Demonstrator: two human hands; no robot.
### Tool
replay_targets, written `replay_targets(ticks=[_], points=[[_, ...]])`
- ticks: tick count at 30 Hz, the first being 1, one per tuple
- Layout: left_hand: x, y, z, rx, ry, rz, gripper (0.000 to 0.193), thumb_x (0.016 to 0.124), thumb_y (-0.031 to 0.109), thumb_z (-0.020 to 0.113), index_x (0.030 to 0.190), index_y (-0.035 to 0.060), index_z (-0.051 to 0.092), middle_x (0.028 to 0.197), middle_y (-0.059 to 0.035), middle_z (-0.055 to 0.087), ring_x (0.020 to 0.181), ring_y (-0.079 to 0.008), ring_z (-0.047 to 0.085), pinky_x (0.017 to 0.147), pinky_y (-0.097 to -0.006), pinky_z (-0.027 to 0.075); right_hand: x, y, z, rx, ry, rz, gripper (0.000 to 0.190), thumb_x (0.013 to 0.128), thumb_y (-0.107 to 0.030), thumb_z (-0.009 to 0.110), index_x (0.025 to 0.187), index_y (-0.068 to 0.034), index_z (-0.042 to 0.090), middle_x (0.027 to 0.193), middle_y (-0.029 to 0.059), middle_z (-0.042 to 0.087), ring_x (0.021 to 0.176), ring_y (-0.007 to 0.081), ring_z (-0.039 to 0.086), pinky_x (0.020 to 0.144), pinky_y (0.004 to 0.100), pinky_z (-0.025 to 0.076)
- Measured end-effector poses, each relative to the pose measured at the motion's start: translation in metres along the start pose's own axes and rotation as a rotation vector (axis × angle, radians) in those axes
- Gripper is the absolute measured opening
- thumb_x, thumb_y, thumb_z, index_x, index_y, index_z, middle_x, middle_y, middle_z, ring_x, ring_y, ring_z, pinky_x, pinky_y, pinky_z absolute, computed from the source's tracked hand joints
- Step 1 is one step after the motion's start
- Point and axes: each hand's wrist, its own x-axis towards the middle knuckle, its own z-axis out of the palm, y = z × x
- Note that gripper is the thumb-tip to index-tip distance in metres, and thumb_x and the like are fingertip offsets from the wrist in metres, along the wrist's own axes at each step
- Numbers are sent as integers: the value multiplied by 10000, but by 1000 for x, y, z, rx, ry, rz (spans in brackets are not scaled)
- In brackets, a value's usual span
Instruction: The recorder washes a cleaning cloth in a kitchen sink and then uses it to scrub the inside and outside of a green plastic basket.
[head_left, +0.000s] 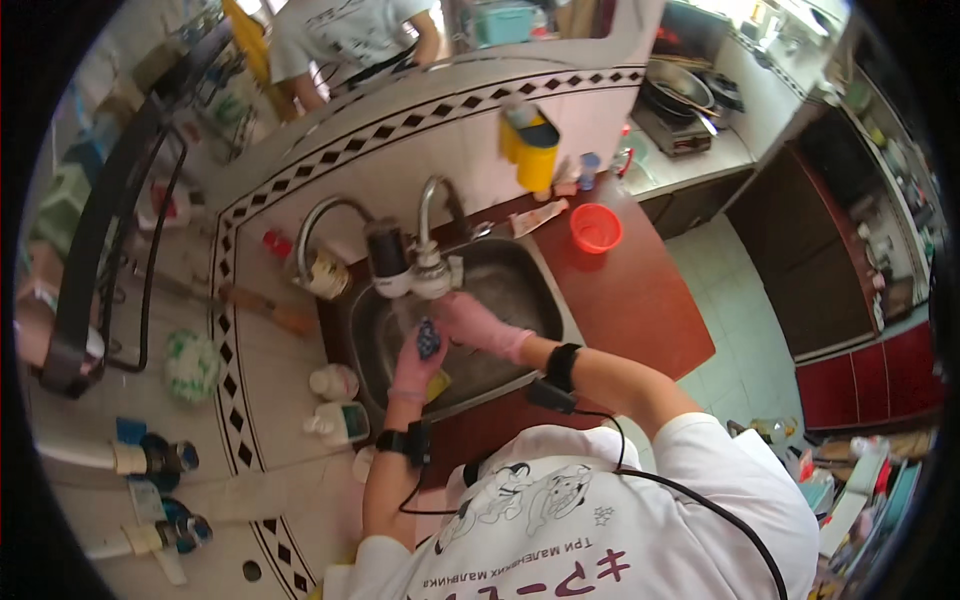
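Note:
Both my hands wear pink gloves over the metal sink (517, 289). My left hand (415, 365) holds a small dark blue patterned item (428, 339), its kind unclear, below the faucet's white filter attachment (431, 274). Close beside it, my right hand (480, 326) reaches in under the filter; its fingers are partly hidden, and whether they grip anything is unclear. Water seems to run near the blue item. A yellow item (438, 384), perhaps a sponge, shows beside my left wrist.
An orange-red plastic cup (596, 228) and a tube (540, 217) stand or lie on the red-brown counter (637, 307). White bottles (334, 382) are left of the sink. A second curved faucet (304, 240) rises at the sink's back left. A yellow holder (536, 154) hangs on the wall.

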Motion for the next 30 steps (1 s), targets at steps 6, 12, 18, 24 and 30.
replay_targets(ticks=[6,12,18,24,30], points=[[4,-1,-6,-1819,-134,-638,387,874,-7,623,1252,29,545,1081,-109,608,978,-194,599,824,-322,520,-2,72,-23,-95,447,259,350,834,-120,577,1160,2,551,1117,265,550,1026,436,553,893,471,473],[-5,48,-16,-1968,21,-770,296,935,-45,525,1223,17,561,1162,-120,569,1148,-254,527,886,-346,512,28,85,-77,162,385,398,556,850,-135,565,1364,16,418,1119,202,604,1031,331,597,885,389,473],[-17,-1,-24,-1888,-10,-496,324,928,-44,525,1249,-6,530,1237,-151,529,1185,-285,510,900,-347,511,39,87,-68,303,287,409,544,875,-144,546,1376,19,410,1063,138,640,966,280,634,869,343,486],[-7,13,-22,-1860,219,-681,323,948,51,558,1267,10,534,1182,-115,560,1062,-251,540,831,-313,501,37,77,-75,432,322,390,538,883,-113,533,1389,7,395,1113,144,625,970,235,631,849,323,496],[7,27,-18,-1794,95,-626,294,931,10,550,1223,-19,555,1223,-132,547,1148,-269,520,807,-305,519,41,74,-78,541,317,435,489,904,-103,512,1372,1,413,1123,132,610,936,194,625,791,304,497]])
